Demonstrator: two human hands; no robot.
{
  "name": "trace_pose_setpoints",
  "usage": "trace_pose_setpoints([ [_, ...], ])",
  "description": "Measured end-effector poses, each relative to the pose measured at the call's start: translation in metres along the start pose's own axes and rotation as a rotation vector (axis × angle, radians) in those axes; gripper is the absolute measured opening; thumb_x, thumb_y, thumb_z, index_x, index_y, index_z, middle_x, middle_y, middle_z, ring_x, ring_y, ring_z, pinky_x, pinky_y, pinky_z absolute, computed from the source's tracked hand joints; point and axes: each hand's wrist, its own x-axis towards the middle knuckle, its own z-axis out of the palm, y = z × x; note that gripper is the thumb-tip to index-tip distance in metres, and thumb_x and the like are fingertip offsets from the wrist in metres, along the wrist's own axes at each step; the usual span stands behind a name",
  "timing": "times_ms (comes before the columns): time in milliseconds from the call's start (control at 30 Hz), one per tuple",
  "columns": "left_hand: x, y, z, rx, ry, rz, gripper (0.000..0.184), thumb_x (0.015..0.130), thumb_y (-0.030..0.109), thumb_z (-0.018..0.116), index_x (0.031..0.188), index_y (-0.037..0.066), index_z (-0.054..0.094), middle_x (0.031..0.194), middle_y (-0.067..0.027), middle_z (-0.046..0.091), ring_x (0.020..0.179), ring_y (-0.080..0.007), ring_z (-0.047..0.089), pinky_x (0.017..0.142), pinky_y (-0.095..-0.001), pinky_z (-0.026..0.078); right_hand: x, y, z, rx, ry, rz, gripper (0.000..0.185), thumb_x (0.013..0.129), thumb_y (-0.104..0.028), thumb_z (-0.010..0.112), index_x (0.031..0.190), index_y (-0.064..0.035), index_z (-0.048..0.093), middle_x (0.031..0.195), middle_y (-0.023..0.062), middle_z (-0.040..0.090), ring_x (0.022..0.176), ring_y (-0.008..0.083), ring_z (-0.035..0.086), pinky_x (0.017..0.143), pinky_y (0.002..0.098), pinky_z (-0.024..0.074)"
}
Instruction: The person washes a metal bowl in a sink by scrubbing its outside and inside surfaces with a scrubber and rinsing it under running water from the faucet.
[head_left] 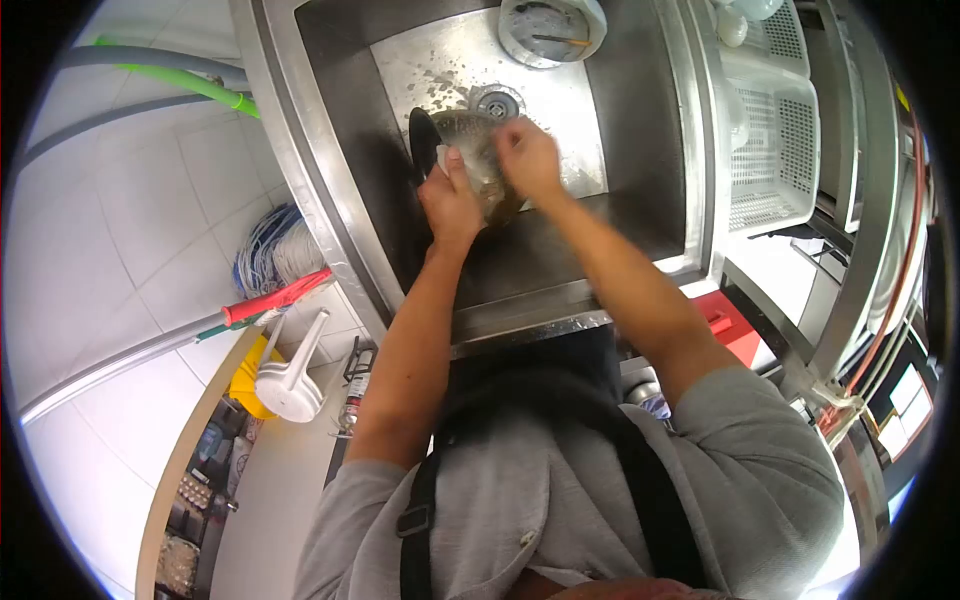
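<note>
My left hand (pixel 452 203) is closed on the near left edge of a rounded, shiny grey-brown item (pixel 477 150), thumb on top. A black oval part (pixel 424 138) stands at that item's left side, and a small white piece shows by my thumb. What kind of thing it is, I cannot make out. Curled and smeared by motion, my right hand (pixel 530 160) is at the item's right side; anything inside its fingers is hidden. Both hands are down inside a metal sink (pixel 640 225), just nearer to me than the round drain (pixel 497 103).
A white tub (pixel 552 60) with a brown-handled tool in it sits at the sink's far end. White plastic baskets (pixel 770 150) stand to the right. On the left are a mop head (pixel 285 250), a red-sleeved pole (pixel 275 297) and a white stool-like object (pixel 292 385).
</note>
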Motion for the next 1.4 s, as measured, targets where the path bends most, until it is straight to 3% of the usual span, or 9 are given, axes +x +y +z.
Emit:
trace_pose_setpoints([
  [167,0.046,0.000,0.005,0.106,-0.148,-0.194,0.057,0.107,0.042,0.043,0.095,-0.008,0.067,0.076,-0.0176,0.066,0.068,-0.0284,0.061,0.069,-0.0438,0.049,0.142,0.078,0.074,-0.794,-0.642,-0.287,0.033,0.086,-0.030,0.057,0.093,-0.0056,0.078,0.098,0.0196,0.074,0.095,0.0362,0.071,0.087,0.0448,0.0559],
  [300,0.095,-0.010,0.034,0.068,-0.252,-0.341,0.057,0.103,0.042,0.049,0.105,-0.012,0.065,0.102,-0.0336,0.068,0.092,-0.0476,0.066,0.083,-0.0500,0.050,0.128,0.010,0.061,-0.527,-0.787,-0.137,0.038,0.087,-0.034,0.057,0.101,-0.0047,0.077,0.114,0.0240,0.070,0.107,0.0383,0.069,0.095,0.0460,0.0536],
  [367,0.081,0.011,0.024,-0.061,-0.290,-0.535,0.056,0.102,0.041,0.051,0.107,-0.012,0.065,0.108,-0.0348,0.067,0.096,-0.0491,0.066,0.087,-0.0516,0.049,0.117,0.000,0.061,-0.532,-0.677,0.068,0.039,0.089,-0.034,0.058,0.106,-0.0045,0.076,0.120,0.0225,0.069,0.112,0.0383,0.067,0.098,0.0457,0.0526],
  [433,0.018,0.008,0.010,0.211,-0.263,-0.218,0.050,0.105,0.037,0.045,0.114,-0.010,0.061,0.106,-0.0357,0.066,0.099,-0.0509,0.065,0.087,-0.0542,0.049,0.107,-0.005,0.060,-0.457,-0.590,0.187,0.040,0.088,-0.035,0.060,0.109,-0.0048,0.075,0.121,0.0224,0.069,0.114,0.0379,0.066,0.099,0.0454,0.0523],
  [600,-0.038,0.006,-0.017,0.165,-0.262,0.034,0.045,0.109,0.031,0.039,0.102,-0.007,0.062,0.085,-0.0318,0.066,0.086,-0.0522,0.064,0.076,-0.0540,0.049,-0.024,-0.045,-0.011,-0.212,-0.077,-0.235,0.025,0.091,-0.029,0.062,0.096,-0.0070,0.070,0.090,0.0196,0.070,0.088,0.0414,0.067,0.083,0.0528,0.0527],
  [800,-0.039,-0.018,-0.008,0.167,-0.121,0.220,0.051,0.108,0.036,0.039,0.087,-0.005,0.062,0.071,-0.0274,0.063,0.070,-0.0504,0.063,0.063,-0.0543,0.048,0.098,0.013,0.057,-0.444,-0.427,-0.103,0.031,0.092,-0.031,0.056,0.088,-0.0039,0.071,0.089,0.0183,0.070,0.087,0.0413,0.067,0.079,0.0516,0.0547],
  [1067,-0.035,-0.013,-0.014,0.070,-0.223,0.114,0.050,0.108,0.033,0.040,0.087,-0.006,0.062,0.075,-0.0299,0.063,0.075,-0.0513,0.063,0.066,-0.0534,0.048,-0.013,-0.037,-0.013,-0.149,-0.109,-0.093,0.035,0.094,-0.035,0.057,0.087,-0.0042,0.071,0.094,0.0220,0.071,0.090,0.0427,0.068,0.081,0.0509,0.0537],
  [1200,-0.035,-0.008,-0.009,0.013,-0.164,0.125,0.048,0.108,0.032,0.040,0.085,-0.005,0.061,0.073,-0.0290,0.061,0.073,-0.0517,0.062,0.065,-0.0538,0.047,0.120,0.042,0.096,-0.526,-0.515,0.082,0.028,0.088,-0.027,0.058,0.095,-0.0055,0.075,0.106,0.0225,0.072,0.102,0.0398,0.069,0.089,0.0479,0.0558],
  [1400,-0.037,-0.012,-0.011,0.051,-0.174,0.166,0.047,0.108,0.032,0.041,0.085,-0.005,0.060,0.072,-0.0283,0.060,0.072,-0.0510,0.062,0.065,-0.0530,0.046,0.014,-0.054,-0.005,-0.209,-0.241,-0.106,0.035,0.094,-0.036,0.056,0.091,-0.0064,0.074,0.095,0.0214,0.071,0.092,0.0399,0.068,0.081,0.0447,0.0539],
])
